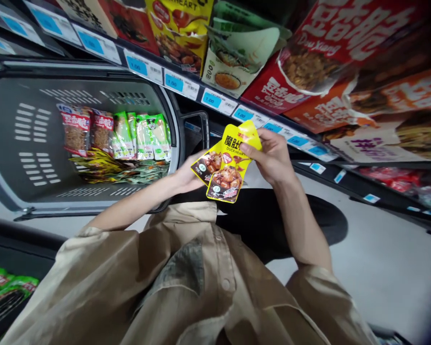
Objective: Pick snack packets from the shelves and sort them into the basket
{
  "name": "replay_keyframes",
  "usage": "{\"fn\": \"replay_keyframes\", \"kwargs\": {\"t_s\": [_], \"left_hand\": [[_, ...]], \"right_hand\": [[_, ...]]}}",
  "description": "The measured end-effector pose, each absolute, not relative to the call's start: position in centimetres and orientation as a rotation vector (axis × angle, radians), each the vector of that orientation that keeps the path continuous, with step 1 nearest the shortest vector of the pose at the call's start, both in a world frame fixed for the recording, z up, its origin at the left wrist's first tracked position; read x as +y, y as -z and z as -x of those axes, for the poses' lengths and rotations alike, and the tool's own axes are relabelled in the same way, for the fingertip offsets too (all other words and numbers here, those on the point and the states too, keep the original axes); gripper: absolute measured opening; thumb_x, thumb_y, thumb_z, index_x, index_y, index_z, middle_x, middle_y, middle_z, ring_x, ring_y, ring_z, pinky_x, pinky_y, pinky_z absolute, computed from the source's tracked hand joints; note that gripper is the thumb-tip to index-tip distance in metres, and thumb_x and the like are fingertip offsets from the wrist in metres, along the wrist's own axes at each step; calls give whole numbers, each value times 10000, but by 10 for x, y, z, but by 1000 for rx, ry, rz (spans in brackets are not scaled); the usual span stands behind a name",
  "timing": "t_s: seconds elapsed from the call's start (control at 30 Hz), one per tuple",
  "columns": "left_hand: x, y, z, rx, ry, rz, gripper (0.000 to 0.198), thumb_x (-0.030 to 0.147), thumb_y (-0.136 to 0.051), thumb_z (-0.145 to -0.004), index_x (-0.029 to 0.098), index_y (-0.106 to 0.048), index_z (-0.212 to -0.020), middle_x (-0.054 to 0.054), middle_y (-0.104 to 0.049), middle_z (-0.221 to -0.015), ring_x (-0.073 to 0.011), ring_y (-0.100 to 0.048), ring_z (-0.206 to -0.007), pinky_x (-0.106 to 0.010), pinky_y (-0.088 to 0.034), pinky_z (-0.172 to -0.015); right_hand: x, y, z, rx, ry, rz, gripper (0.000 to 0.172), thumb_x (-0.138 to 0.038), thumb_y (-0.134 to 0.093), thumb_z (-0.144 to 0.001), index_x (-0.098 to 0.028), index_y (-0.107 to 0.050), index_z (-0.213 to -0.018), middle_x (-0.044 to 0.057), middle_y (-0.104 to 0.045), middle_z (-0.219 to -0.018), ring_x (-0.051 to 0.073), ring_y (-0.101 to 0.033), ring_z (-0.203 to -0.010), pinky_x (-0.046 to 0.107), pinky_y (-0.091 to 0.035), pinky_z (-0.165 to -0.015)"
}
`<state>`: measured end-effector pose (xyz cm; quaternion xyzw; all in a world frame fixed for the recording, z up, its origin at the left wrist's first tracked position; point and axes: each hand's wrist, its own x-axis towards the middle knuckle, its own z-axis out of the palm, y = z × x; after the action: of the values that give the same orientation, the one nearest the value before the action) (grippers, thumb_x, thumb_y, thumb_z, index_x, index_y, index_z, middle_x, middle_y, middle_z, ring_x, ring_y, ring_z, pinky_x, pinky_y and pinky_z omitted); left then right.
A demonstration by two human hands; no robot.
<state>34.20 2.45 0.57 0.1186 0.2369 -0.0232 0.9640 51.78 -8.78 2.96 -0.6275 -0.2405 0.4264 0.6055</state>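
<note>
Two yellow duck heart snack packets [227,165], fanned one over the other, are held in front of my chest. My right hand [271,151] pinches their upper right end, with the thumb across the front. On the other side, my left hand [189,173] is at the packets' left edge; its fingers go behind them and are mostly hidden. To the left lies a grey shopping basket [7,110] with slotted walls. Inside it are red-topped snack bags [76,132], green and white packets [143,136] and a pile of yellow and green packets [118,167].
A shelf with blue and white price tags [179,85] runs diagonally above my hands. It carries yellow duck heart bags [179,38], pale green packets [239,57] and large red bags [312,57]. The basket's handle [203,124] rises beside the shelf edge. Green packages [7,292] lie at lower left.
</note>
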Motion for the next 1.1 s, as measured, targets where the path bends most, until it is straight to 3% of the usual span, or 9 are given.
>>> {"fn": "replay_keyframes", "kwargs": {"t_s": [0.07, 0.27, 0.4, 0.53, 0.63, 0.93, 1.1], "left_hand": [[39, -16, -342, 490, 47, -397, 316, 439, -732, -904, 184, -725, -1092, -85, -776, -973, -288, -741, -990, -405, -585, -889], [40, -16, -340, 490, -39, -944, 503, 233, -916, -726, 178, -712, -1182, -69, -762, -1141, -221, -708, -1021, -312, -548, -927], [28, -5, -344, 556, -214, -1042, 420, 292, -874, -778, 169, -703, -1142, -58, -763, -1095, -217, -697, -1005, -305, -545, -906], [29, 0, -345, 548, -256, -1132, 436, 408, -823, -845, 171, -671, -1177, -61, -747, -1144, -233, -682, -1069, -340, -531, -976], [30, 3, -343, 533, -226, -1171, 503, 510, -769, -883, 158, -638, -1218, -78, -731, -1186, -257, -676, -1103, -385, -530, -1003], [26, 3, -344, 577, -146, -1135, 602, 651, -711, -875, 164, -636, -1222, -81, -741, -1163, -281, -696, -1084, -392, -556, -960], [23, -4, -340, 564, -163, -1354, 655, 536, -854, -761, 155, -619, -1240, -101, -744, -1175, -262, -715, -1031, -354, -585, -893]], "right_hand": [[-87, -28, -526, -630, -975, 1495, 304, -401, -958, -664, -246, -782, -858, -17, -738, -823, 159, -666, -701, 300, -588, -610], [-81, -15, -515, -561, -806, 1488, 347, -436, -948, -681, -276, -762, -927, -25, -750, -894, 176, -706, -820, 339, -625, -771], [-79, -9, -503, -423, -858, 1425, 406, -514, -883, -758, -288, -699, -1041, -9, -760, -986, 203, -731, -939, 362, -638, -831], [-81, -10, -495, -392, -933, 1427, 603, -529, -931, -676, -275, -621, -1127, 11, -762, -1111, 237, -726, -1067, 397, -631, -917], [-84, -13, -492, -385, -971, 1465, 642, -529, -945, -648, -246, -603, -1111, 26, -763, -1145, 243, -727, -1078, 419, -613, -976], [-86, -10, -490, -344, -962, 1489, 601, -526, -935, -655, -241, -610, -1072, 32, -771, -1116, 244, -738, -1030, 445, -607, -969], [-90, -15, -487, -446, -870, 1612, 540, -483, -933, -679, -221, -636, -1046, 57, -783, -1038, 251, -752, -947, 400, -632, -847]]}}
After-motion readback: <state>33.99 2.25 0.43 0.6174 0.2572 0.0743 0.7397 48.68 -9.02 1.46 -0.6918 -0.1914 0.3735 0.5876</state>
